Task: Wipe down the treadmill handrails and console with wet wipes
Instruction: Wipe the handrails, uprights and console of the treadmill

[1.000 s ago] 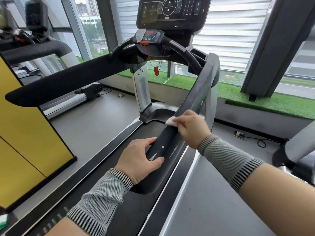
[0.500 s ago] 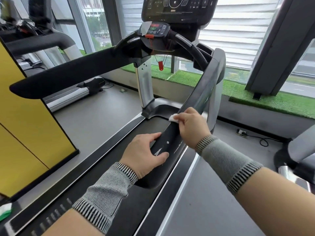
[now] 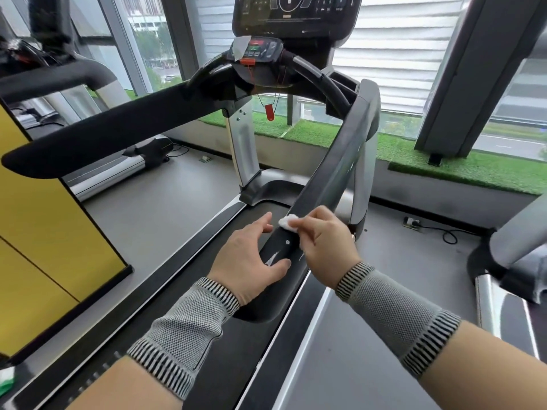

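Note:
The treadmill's black right handrail (image 3: 331, 179) slopes from the console down toward me. My right hand (image 3: 325, 244) pinches a small white wet wipe (image 3: 287, 222) and presses it on the rail's top. My left hand (image 3: 251, 261) lies over the rail's near end, thumb on top, fingers spread loosely along the left side. The left handrail (image 3: 97, 137) runs across the upper left. The dark console (image 3: 293, 13) and a small control panel (image 3: 257, 50) sit at the top centre.
The treadmill belt (image 3: 242, 232) runs below the rails. A red safety clip (image 3: 269, 111) hangs under the panel. A yellow panel (image 3: 44, 232) stands at left, other machines at far left and right. A power cable (image 3: 438, 232) lies on the floor by the window.
My right hand has slid the wipe a little down the right rail toward me. The left hand's fingers have loosened and lifted from the rail's side. The camera has moved closer.

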The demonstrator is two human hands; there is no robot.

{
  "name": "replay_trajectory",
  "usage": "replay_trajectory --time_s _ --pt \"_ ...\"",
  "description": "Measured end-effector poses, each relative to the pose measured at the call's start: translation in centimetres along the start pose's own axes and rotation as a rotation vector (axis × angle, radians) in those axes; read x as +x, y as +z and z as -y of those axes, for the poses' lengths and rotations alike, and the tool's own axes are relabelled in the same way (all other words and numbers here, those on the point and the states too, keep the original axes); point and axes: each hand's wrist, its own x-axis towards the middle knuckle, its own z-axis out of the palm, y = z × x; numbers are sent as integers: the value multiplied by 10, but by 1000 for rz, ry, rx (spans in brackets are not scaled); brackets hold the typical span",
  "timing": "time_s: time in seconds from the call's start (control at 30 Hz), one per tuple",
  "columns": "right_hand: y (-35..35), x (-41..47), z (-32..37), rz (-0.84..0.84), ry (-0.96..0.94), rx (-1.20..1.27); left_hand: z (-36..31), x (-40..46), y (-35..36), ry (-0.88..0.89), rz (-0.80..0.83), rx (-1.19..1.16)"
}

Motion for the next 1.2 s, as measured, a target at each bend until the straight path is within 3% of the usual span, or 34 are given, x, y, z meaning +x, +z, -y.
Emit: replay_trajectory --time_s 0.1,0.2,0.27,0.43,0.6,0.73,0.87,1.03,1.2 --pt "-9 6 -10 51 -18 21 -1 -1 1 9 -19 -14" --pt "-5 19 -25 -143 201 31 -2 -2 1 7 -40 -12" --pt "5 10 -20 -201 212 22 -3 -3 0 10 -46 8" --pt "0 -11 -8 -23 -51 19 -10 -4 -3 6 -72 70" --pt "-11 31 -27 -60 111 -46 -14 -14 -5 -48 -218 95" --pt "0 3 -8 56 -116 -45 -11 -29 -5 -135 -283 68" --pt "-16 18 -12 192 -148 -60 -12 -40 -3 -163 -267 -3" --pt "-14 34 -17 115 -8 -113 -8 -48 -6 -163 -267 -6" --pt "-8 -7 14 241 -219 0 0 -54 -10 -67 -169 -15"
